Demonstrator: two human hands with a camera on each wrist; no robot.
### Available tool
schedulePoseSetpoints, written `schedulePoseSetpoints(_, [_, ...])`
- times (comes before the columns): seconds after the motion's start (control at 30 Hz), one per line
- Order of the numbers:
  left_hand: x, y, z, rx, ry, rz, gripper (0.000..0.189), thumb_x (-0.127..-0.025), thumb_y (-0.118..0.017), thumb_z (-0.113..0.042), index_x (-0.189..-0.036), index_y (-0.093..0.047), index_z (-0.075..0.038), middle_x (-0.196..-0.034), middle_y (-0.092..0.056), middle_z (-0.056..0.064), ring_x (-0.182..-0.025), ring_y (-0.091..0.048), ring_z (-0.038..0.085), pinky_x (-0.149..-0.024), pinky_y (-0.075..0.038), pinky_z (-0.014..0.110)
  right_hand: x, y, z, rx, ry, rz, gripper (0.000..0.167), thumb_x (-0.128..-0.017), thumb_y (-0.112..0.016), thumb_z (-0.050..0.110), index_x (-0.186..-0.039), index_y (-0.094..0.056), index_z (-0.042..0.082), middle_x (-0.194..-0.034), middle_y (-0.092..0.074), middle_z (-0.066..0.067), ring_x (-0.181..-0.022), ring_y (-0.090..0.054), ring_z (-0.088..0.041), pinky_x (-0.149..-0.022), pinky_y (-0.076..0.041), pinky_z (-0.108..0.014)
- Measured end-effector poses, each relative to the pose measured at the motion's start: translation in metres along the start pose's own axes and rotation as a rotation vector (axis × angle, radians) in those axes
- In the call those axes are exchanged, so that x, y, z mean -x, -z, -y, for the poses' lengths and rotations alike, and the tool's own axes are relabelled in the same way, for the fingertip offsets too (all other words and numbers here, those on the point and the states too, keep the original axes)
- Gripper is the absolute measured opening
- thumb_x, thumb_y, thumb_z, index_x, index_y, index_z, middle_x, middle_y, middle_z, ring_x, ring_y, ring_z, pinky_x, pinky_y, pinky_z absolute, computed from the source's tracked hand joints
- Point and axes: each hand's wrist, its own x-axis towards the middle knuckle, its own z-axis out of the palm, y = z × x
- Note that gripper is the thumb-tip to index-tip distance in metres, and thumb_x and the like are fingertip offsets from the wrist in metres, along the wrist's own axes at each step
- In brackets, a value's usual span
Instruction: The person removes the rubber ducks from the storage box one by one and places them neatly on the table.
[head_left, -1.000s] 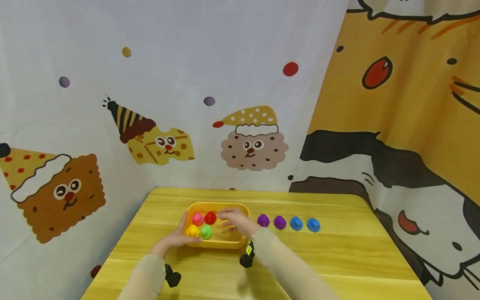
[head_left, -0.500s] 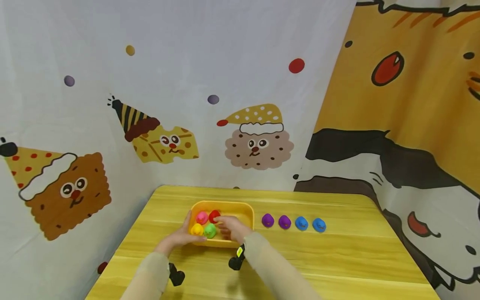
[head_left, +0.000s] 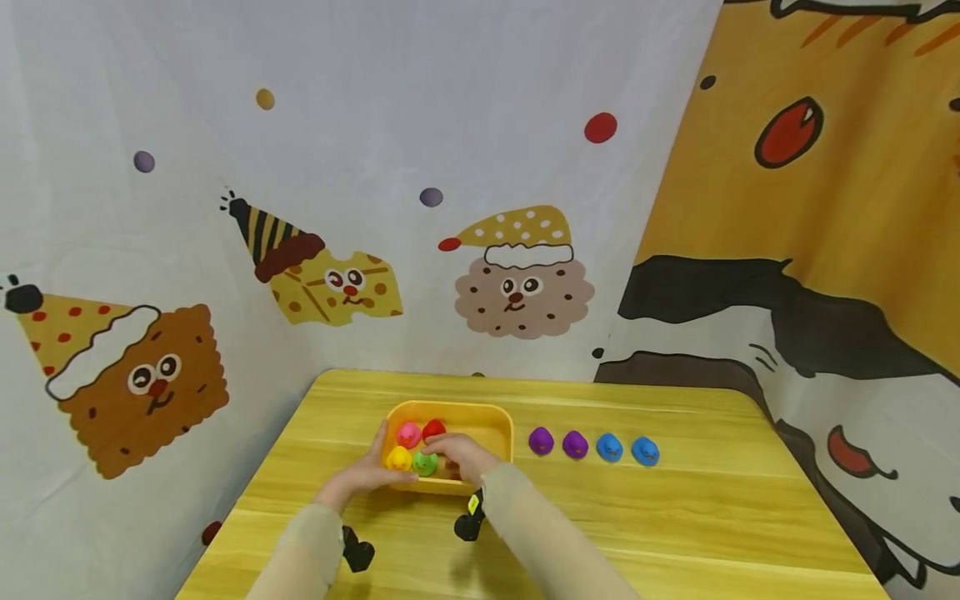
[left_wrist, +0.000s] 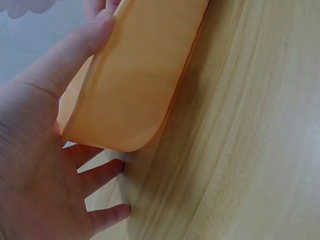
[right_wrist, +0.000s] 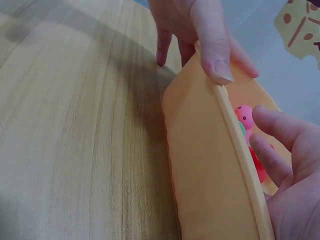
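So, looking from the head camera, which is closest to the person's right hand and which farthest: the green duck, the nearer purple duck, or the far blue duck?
From the right hand:
1. Green duck, inside the yellow tray, right at the fingers.
2. Nearer purple duck, on the table just right of the tray.
3. Far blue duck, at the right end of the row.

Both hands (head_left: 420, 468) at yellow tray (head_left: 495, 417) of ducks (head_left: 408, 434).

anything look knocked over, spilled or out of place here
Nothing stands out. Four toy ducks sit upright in the yellow tray, which the left hand steadies; two purple ducks and two blue ducks stand in a neat row beside it.
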Motion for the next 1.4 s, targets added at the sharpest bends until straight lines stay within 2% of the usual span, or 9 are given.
schedulePoseSetpoints(0.13, [0.0,-0.002,-0.002,-0.004,-0.015,0.004,0.132,-0.074,-0.082,-0.042,-0.151,0.021,-0.011,-0.154,0.005,0.035,-0.137,-0.013,0.055,-0.107,-0.012,0.068,-0.004,-0.001,-0.002,0.051,0.021,0.007,0.042,-0.084,-0.074,0.017,-0.125,-0.067,0.009,-0.12,-0.063,-0.003,-0.053,-0.023,-0.012,-0.052,-0.032,-0.024])
schedulePoseSetpoints(0.2, [0.0,-0.003,-0.003,-0.013,-0.015,0.002,0.132,-0.075,-0.082,-0.041,-0.151,0.021,-0.011,-0.154,0.006,0.035,-0.136,-0.014,0.056,-0.106,-0.012,0.069,-0.004,-0.001,-0.001,0.09,0.039,0.009,0.041,-0.084,-0.074,0.016,-0.123,-0.068,0.009,-0.121,-0.064,-0.002,-0.055,-0.03,-0.01,-0.055,-0.036,-0.024])
schedulePoseSetpoints(0.3, [0.0,-0.003,-0.005,-0.014,-0.018,0.003,0.133,-0.075,-0.082,-0.041,-0.151,0.022,-0.01,-0.154,0.004,0.035,-0.136,-0.015,0.056,-0.106,-0.013,0.069,0.0,-0.002,0.001,0.123,0.063,0.005,0.039,-0.084,-0.074,0.013,-0.122,-0.068,0.006,-0.123,-0.065,-0.004,-0.078,-0.049,-0.012,-0.071,-0.047,-0.027])
schedulePoseSetpoints(0.4, [-0.001,-0.002,-0.006,0.002,-0.027,-0.007,0.134,-0.072,-0.084,-0.04,-0.152,0.019,-0.008,-0.153,0.002,0.037,-0.135,-0.016,0.058,-0.106,-0.014,0.07,0.003,-0.004,0.003,0.135,0.081,0.001,0.038,-0.084,-0.073,0.01,-0.121,-0.068,0.002,-0.125,-0.064,-0.006,-0.108,-0.053,-0.019,-0.091,-0.048,-0.034])
schedulePoseSetpoints(0.57, [0.002,-0.003,-0.01,0.013,-0.008,-0.002,0.135,-0.071,-0.085,-0.041,-0.152,0.019,-0.01,-0.156,0.005,0.032,-0.138,-0.014,0.052,-0.11,-0.012,0.065,0.003,-0.006,0.005,0.178,0.074,-0.021,0.036,-0.084,-0.073,0.01,-0.119,-0.069,0.003,-0.127,-0.062,-0.007,-0.119,-0.051,-0.03,-0.098,-0.045,-0.042])
schedulePoseSetpoints(0.73, [0.004,-0.002,-0.011,-0.002,-0.017,-0.003,0.133,-0.073,-0.084,-0.039,-0.151,0.019,-0.007,-0.153,0.002,0.037,-0.136,-0.016,0.056,-0.107,-0.013,0.067,0.001,-0.008,0.003,0.191,0.068,-0.041,0.035,-0.083,-0.074,0.009,-0.117,-0.07,0.003,-0.127,-0.062,-0.007,-0.121,-0.05,-0.037,-0.1,-0.042,-0.045])
schedulePoseSetpoints(1.03, [0.002,-0.002,-0.013,0.019,-0.017,0.004,0.134,-0.073,-0.084,-0.036,-0.15,0.02,-0.005,-0.153,0.002,0.038,-0.135,-0.017,0.056,-0.107,-0.015,0.067,-0.003,-0.01,0.003,0.217,0.069,-0.045,0.035,-0.081,-0.075,0.006,-0.115,-0.07,0.002,-0.124,-0.064,-0.009,-0.112,-0.056,-0.025,-0.092,-0.049,-0.037])
schedulePoseSetpoints(1.23, [-0.012,0.001,0.007,0.043,0.007,-0.015,0.138,-0.068,-0.087,-0.04,-0.152,0.018,-0.01,-0.156,0.001,0.032,-0.138,-0.018,0.051,-0.109,-0.016,0.065,-0.004,-0.012,0.005,0.245,0.052,-0.053,0.034,-0.081,-0.076,0.006,-0.114,-0.072,0.003,-0.122,-0.065,-0.009,-0.112,-0.057,-0.026,-0.092,-0.049,-0.039])
schedulePoseSetpoints(1.4, [-0.002,0.0,-0.002,0.038,0.0,-0.006,0.135,-0.072,-0.086,-0.035,-0.151,0.02,-0.008,-0.155,0.005,0.034,-0.137,-0.017,0.053,-0.109,-0.015,0.065,-0.001,-0.012,0.006,0.248,0.056,-0.057,0.034,-0.081,-0.076,0.006,-0.114,-0.071,0.001,-0.12,-0.066,-0.011,-0.112,-0.057,-0.027,-0.092,-0.049,-0.039])
